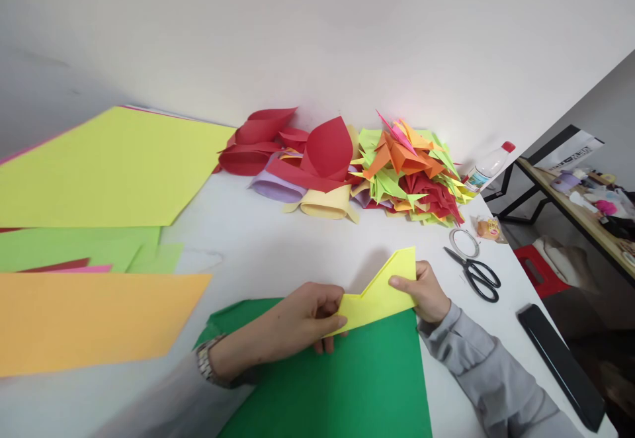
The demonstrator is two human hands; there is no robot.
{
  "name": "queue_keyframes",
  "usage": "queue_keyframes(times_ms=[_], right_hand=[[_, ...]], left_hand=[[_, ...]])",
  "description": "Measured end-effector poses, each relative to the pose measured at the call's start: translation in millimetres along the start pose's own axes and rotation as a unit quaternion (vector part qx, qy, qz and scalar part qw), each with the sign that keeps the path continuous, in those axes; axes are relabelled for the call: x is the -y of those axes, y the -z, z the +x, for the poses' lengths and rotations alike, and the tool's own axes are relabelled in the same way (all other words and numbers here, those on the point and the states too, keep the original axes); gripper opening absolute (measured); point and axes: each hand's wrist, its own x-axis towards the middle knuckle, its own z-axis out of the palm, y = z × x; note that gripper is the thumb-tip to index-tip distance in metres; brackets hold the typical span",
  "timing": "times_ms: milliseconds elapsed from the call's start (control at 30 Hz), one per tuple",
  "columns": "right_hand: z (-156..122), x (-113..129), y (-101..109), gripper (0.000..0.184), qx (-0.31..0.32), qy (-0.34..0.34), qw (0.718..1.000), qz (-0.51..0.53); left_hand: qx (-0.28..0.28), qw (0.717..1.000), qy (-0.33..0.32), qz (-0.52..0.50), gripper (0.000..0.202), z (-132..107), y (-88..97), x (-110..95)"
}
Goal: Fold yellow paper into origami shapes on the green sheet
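A piece of folded yellow paper (380,296) is stretched between my two hands, just above a large green sheet (347,385). Its upper edge steps up to a taller part on the right. My left hand (310,315) pinches the lower left end, thumb in front and fingers partly hidden behind. At the right end, my right hand (424,289) grips the paper with its thumb on the front face; the other fingers are behind it. Black-handled scissors (479,276) lie open-bladed on the table to the right of my right hand.
Yellow (109,173) and orange sheets (99,319) lie at left. Along the wall sit curled red paper pieces (327,150) and a heap of folded paper shapes (407,173). A bottle (489,168), a tape roll (465,243), a wrapped snack (489,229) and a black case (560,365) are at right.
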Motion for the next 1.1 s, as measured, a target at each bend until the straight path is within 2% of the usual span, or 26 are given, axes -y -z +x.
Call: queue_keyframes(times_ms=[100,200,267,433,567,733,933,1100], right_hand=[[-0.7,1.2,-3.1,0.033,-0.004,-0.016,1.0,-0.003],[-1.7,3.9,-6.9,0.033,-0.012,-0.04,0.999,-0.018],[-3.0,5.8,-9.5,0.034,-0.018,-0.054,0.998,-0.029],[-4.9,9.7,-14.7,0.035,-0.044,-0.063,0.996,-0.035],[-5.8,11.8,-17.0,0.037,-0.042,-0.072,0.996,-0.042],[-7.3,10.7,-18.0,0.038,-0.035,-0.087,0.994,-0.062],[-5.1,5.6,-16.6,0.036,-0.042,-0.048,0.996,-0.063],[-4.2,5.7,-15.9,0.035,-0.036,-0.039,0.997,-0.055]], left_hand=[[-0.016,0.999,-0.015,0.026,0.04,0.7,-3.6,-2.9],[-0.081,0.994,-0.036,0.058,0.036,3.4,-6.7,-3.0],[-0.105,0.99,-0.046,0.077,0.035,5.2,-8.3,-0.9],[-0.09,0.988,-0.069,0.106,0.035,5.7,-9.9,3.0],[-0.075,0.991,-0.049,0.096,0.033,3.3,-13.1,-1.8],[-0.091,0.991,-0.07,0.074,0.032,4.2,-19.2,-3.0],[-0.103,0.985,-0.087,0.107,0.035,6.2,-18.8,3.1],[-0.103,0.988,-0.069,0.087,0.032,7.0,-20.6,2.9]])
